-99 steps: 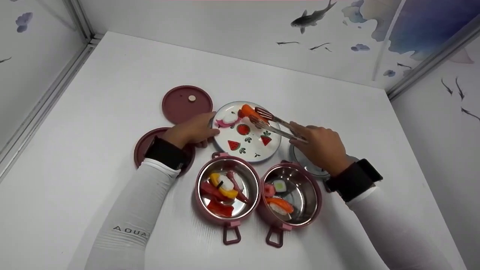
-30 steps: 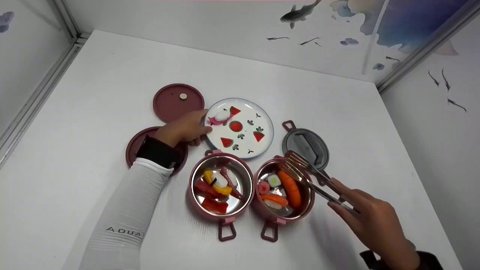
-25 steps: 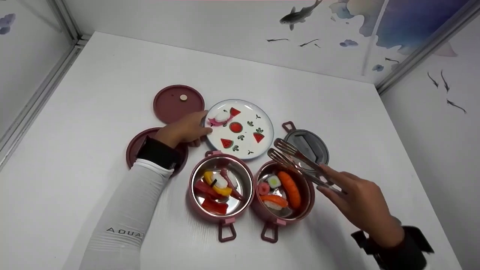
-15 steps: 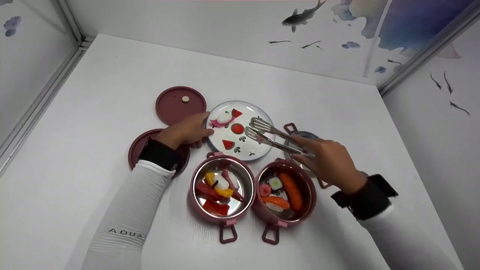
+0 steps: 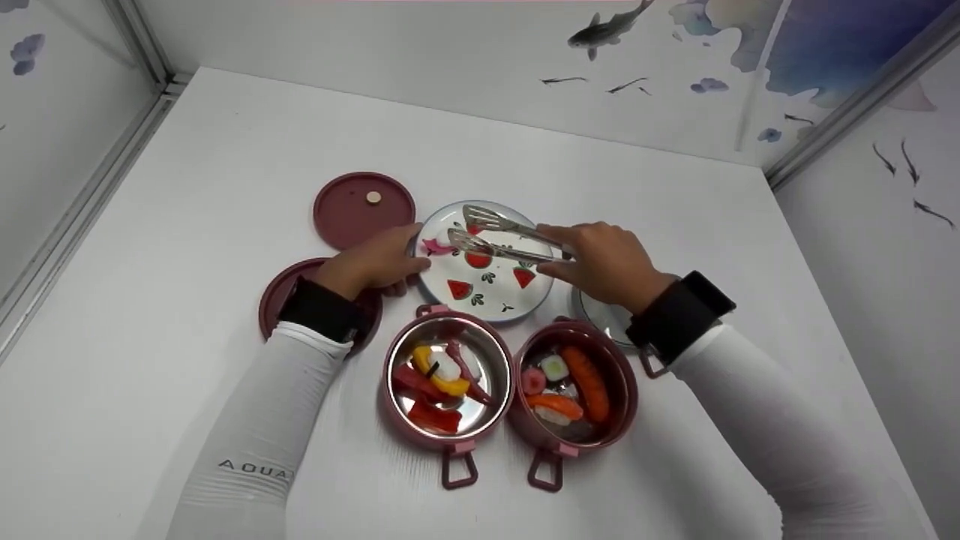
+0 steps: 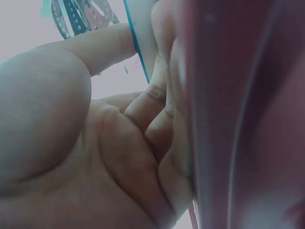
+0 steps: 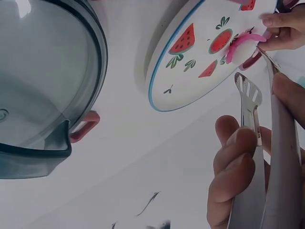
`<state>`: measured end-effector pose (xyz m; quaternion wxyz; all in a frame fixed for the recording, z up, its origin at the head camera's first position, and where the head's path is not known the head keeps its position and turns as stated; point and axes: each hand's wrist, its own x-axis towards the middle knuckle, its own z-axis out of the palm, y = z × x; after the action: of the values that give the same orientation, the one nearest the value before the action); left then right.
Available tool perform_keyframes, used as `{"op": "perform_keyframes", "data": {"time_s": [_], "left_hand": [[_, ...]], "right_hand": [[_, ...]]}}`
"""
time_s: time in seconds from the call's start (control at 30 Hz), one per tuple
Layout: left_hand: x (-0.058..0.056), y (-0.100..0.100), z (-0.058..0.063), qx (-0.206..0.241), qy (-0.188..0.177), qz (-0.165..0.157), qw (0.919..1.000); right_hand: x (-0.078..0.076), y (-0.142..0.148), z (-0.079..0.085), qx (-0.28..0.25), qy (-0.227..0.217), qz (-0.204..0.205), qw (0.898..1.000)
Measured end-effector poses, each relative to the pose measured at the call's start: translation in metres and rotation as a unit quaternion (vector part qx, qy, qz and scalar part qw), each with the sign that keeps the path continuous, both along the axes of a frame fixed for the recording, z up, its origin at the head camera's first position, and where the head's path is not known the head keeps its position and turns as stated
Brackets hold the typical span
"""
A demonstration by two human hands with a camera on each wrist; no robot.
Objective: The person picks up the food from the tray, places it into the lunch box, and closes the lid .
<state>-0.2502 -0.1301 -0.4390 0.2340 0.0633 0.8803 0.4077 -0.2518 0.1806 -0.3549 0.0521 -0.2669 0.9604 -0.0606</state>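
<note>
From the head, the person's left hand point(image 5: 379, 262) grips the left edge of a blue-rimmed round white plate point(image 5: 491, 300) printed with watermelons, thumb and fingers pinching its rim. The right hand point(image 5: 607, 262) has its thumb and fingers closed around slotted silver metal tongs point(image 5: 513, 227), whose two ends stand apart over the plate. Beneath the tips, on the plate's left side, lies a pink-and-white sushi-like piece point(image 5: 435, 247); whether they touch it cannot be told. A dark red round lid with a pale knob point(image 5: 352, 225) lies beyond the left hand, and a second dark red disc point(image 5: 281, 292) under the left wrist. Nearer the person stand two dark red pots with steel interiors. The left pot point(image 5: 491, 360) holds a yellow-and-white piece point(image 5: 442, 371) and red pieces point(image 5: 435, 416); the right pot point(image 5: 615, 375) holds a long orange piece point(image 5: 587, 382) and smaller ones. A round greyish see-through lid point(image 5: 604, 315) is partly hidden by the right hand.

From the left wrist, the fingers curl at the plate's edge, beside a blurred dark red surface point(image 6: 248, 114) too close to identify.

From the right wrist, fingers and thumb clasp the tongs from opposite sides, the tips near the pink-and-white piece.
</note>
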Motion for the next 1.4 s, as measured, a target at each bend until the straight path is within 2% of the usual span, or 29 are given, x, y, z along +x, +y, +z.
{"op": "perform_keyframes", "data": {"time_s": [0.3,0.6,0.93,1.13,1.4], "left_hand": [[0.001,-0.001,-0.001,0.017,0.005,0.002,0.9998],[0.001,-0.001,-0.001,0.026,-0.001,0.003,0.9997],[0.000,0.000,-0.001,0.014,-0.003,0.005,0.9999],[0.000,0.000,-0.001,0.012,0.004,0.000,0.9999],[0.000,0.000,-0.002,0.018,0.008,0.000,0.9998]], "right_hand": [[-0.008,-0.016,-0.002,0.021,-0.008,0.006,1.000],[-0.009,-0.020,-0.005,0.025,-0.033,-0.011,0.999],[-0.004,-0.011,-0.011,-0.006,0.000,0.014,1.000],[0.000,-0.008,-0.012,-0.012,0.000,0.007,1.000],[0.014,0.011,-0.010,-0.047,0.008,0.016,0.999]]}}
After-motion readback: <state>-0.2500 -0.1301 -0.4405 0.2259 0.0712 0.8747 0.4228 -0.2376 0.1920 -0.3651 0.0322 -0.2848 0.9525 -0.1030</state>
